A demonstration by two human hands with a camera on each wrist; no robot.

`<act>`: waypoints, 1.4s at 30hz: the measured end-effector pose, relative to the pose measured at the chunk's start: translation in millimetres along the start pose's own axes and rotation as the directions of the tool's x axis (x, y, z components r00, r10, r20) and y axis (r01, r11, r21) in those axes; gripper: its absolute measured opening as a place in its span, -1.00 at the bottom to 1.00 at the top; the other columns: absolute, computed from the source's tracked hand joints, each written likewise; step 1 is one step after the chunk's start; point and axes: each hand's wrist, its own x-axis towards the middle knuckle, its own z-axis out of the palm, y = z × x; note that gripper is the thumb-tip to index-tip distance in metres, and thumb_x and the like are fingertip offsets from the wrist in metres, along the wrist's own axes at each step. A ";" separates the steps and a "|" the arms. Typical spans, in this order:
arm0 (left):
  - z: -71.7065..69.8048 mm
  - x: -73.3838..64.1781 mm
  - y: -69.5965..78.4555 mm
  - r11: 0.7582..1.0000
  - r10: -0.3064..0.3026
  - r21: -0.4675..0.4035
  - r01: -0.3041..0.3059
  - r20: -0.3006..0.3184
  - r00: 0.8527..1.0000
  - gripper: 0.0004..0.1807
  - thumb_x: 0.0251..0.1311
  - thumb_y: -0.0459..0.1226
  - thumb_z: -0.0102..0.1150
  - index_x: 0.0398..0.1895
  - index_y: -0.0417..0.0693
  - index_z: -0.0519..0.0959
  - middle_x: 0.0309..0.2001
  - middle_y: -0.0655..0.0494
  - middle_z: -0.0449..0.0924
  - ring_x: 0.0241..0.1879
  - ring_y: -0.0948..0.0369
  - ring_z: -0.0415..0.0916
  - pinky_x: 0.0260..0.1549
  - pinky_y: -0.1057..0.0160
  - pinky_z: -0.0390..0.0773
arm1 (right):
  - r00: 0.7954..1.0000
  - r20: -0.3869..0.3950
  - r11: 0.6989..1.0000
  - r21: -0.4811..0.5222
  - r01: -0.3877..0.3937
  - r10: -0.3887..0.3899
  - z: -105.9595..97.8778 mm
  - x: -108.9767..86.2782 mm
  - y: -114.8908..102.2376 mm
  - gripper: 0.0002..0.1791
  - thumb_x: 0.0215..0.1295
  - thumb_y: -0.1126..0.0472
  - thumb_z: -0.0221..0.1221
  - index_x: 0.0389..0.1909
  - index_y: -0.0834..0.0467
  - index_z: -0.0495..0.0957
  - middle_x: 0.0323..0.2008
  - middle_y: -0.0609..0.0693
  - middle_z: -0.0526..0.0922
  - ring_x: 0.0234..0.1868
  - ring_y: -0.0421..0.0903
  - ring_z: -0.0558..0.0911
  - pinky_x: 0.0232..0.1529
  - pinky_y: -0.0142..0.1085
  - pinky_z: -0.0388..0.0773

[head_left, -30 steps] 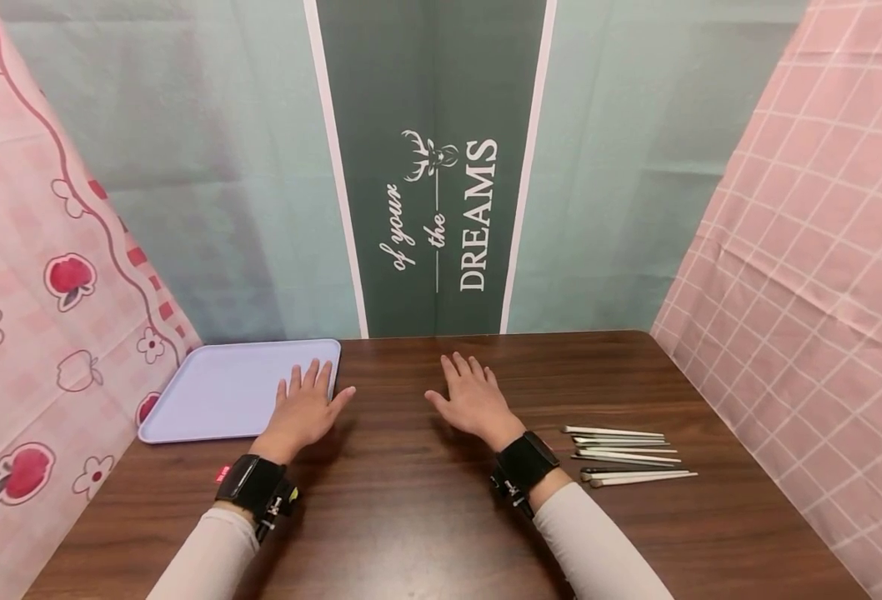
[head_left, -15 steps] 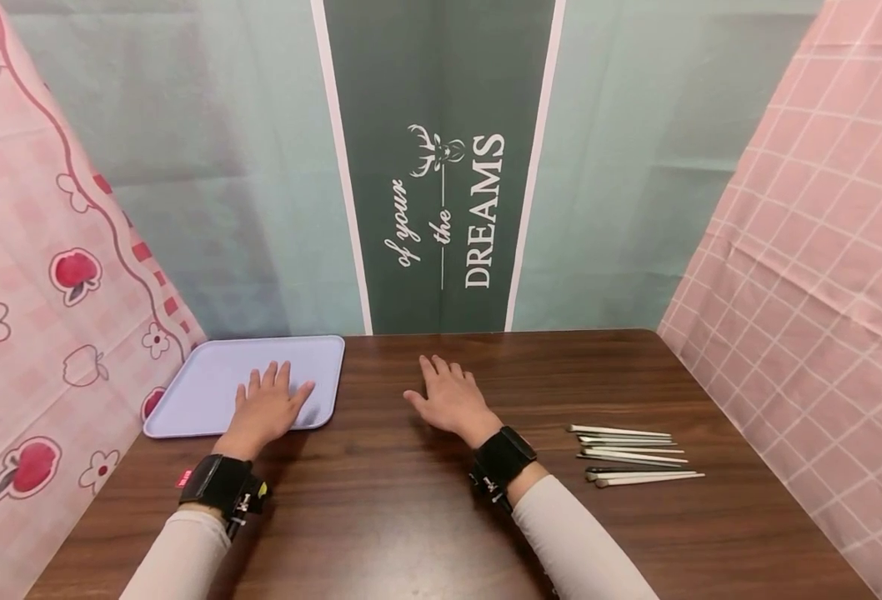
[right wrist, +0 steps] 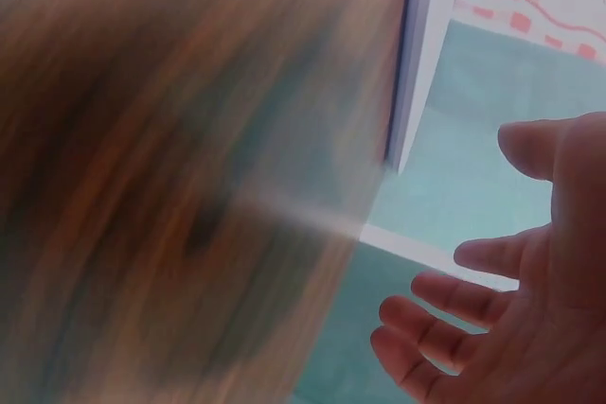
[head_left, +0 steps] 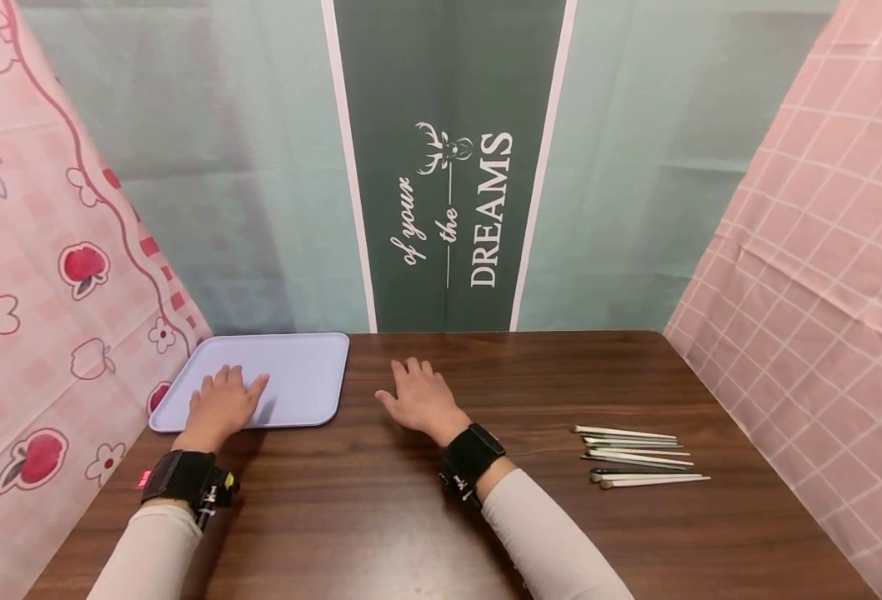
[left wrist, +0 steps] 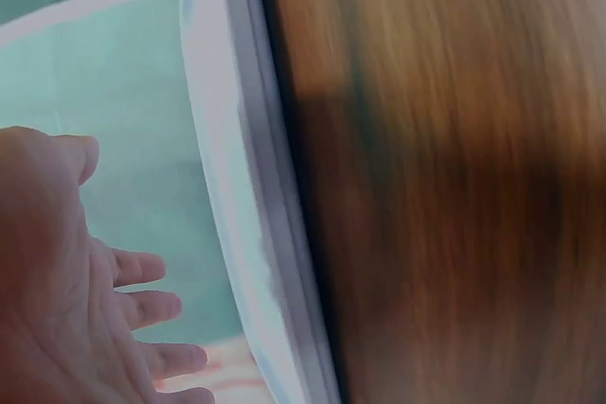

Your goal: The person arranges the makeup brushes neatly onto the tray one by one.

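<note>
From the left, we see a pink printed cloth [head_left: 84, 267] hanging beside the lavender tray [head_left: 298, 375], which lies flat at the table's far left corner; we judge it sits there for steadiness and to leave working room to its right. The left hand [head_left: 219, 408] is over the tray's near left part, palm down, fingers straight and slightly spread, holding nothing. The shadow by its thumb suggests to us that it hovers, though we cannot rule out a light touch. Just right of the tray, the right hand [head_left: 420, 398] hangs spread above the brown table [head_left: 336, 500], gripping nothing, perhaps kept loose so that neither hand crowds the other. Farther right, well apart from both hands, the slim brushes [head_left: 639, 458] lie roughly parallel in a loose group, heads leftward, probably laid that way so each handle stays easy to pick out.
</note>
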 end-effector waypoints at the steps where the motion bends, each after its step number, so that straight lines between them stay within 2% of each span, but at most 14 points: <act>1: -1.3 -0.1 -4.1 1.000 -0.014 -0.001 0.014 0.001 1.000 -0.03 0.51 0.23 -0.44 0.37 -0.63 0.08 0.36 -0.65 0.01 0.34 -0.53 -0.06 0.27 -0.53 -0.03 | 1.000 0.002 1.000 -0.002 0.003 -0.003 1.0 1.1 -2.9 -0.26 0.49 -0.24 -0.03 0.50 0.13 0.25 0.35 0.17 0.37 0.39 0.14 0.35 0.32 0.04 0.39; 12: -17.2 -1.7 -37.8 0.991 -0.125 0.054 0.126 -0.012 0.992 -0.08 0.51 0.17 -0.37 0.21 -0.73 0.15 0.16 -0.71 0.15 0.15 -0.54 0.14 0.17 -0.49 0.22 | 0.999 0.041 1.000 -0.005 0.024 -0.023 12.3 10.6 -33.5 -0.31 0.49 -0.21 0.01 0.44 0.15 0.31 0.30 0.14 0.42 0.33 0.07 0.41 0.29 -0.04 0.45; 15: -19.8 -0.3 -43.9 0.983 -0.178 0.040 0.177 0.015 0.984 -0.07 0.50 0.17 -0.36 0.23 -0.74 0.12 0.16 -0.70 0.12 0.11 -0.52 0.12 0.13 -0.52 0.24 | 0.998 0.055 1.000 -0.009 0.027 -0.027 16.6 14.1 -41.9 -0.33 0.48 -0.21 0.02 0.40 0.16 0.35 0.25 0.11 0.45 0.29 0.04 0.44 0.26 -0.08 0.47; 21: -21.4 2.5 -48.3 0.966 -0.258 0.013 0.257 0.067 0.964 -0.06 0.49 0.15 -0.34 0.26 -0.75 0.07 0.11 -0.73 0.06 0.07 -0.48 0.07 0.11 -0.54 0.23 | 0.998 0.062 1.000 -0.007 0.006 -0.005 25.9 23.3 -57.3 -0.40 0.47 -0.19 0.03 0.27 0.18 0.46 0.11 0.07 0.55 0.15 -0.03 0.55 0.15 -0.15 0.55; 31: -16.1 1.6 -55.2 0.937 -0.349 0.001 0.350 0.076 0.934 -0.06 0.48 0.10 -0.33 0.27 -0.81 -0.01 0.14 -0.80 0.00 0.11 -0.51 0.02 0.16 -0.45 0.23 | 0.998 0.034 0.998 0.012 -0.059 0.059 40.2 34.1 -74.4 -0.50 0.41 -0.19 0.11 0.02 0.14 0.62 -0.11 0.01 0.68 -0.12 -0.05 0.66 -0.13 -0.20 0.61; 36: -17.8 2.0 -57.4 0.921 -0.388 0.025 0.388 0.077 0.918 -0.06 0.48 0.07 -0.35 0.29 -0.84 -0.09 0.12 -0.79 0.02 0.08 -0.48 0.03 0.11 -0.41 0.29 | 0.996 0.043 0.997 -0.012 -0.077 0.078 42.7 39.2 -80.6 -0.53 0.41 -0.20 0.09 -0.12 0.11 0.69 -0.14 -0.03 0.73 -0.18 -0.07 0.68 -0.15 -0.20 0.60; 42: -16.6 0.6 -59.9 0.906 -0.423 0.026 0.422 0.085 0.902 -0.22 0.42 -0.08 -0.29 0.13 -0.87 0.10 -0.07 -0.67 0.15 -0.03 -0.42 0.09 -0.05 -0.32 0.40 | 0.992 0.083 0.995 -0.048 -0.091 0.094 47.0 41.2 -84.5 -0.53 0.44 -0.21 0.04 -0.22 0.07 0.73 -0.15 -0.07 0.76 -0.19 -0.07 0.70 -0.16 -0.20 0.60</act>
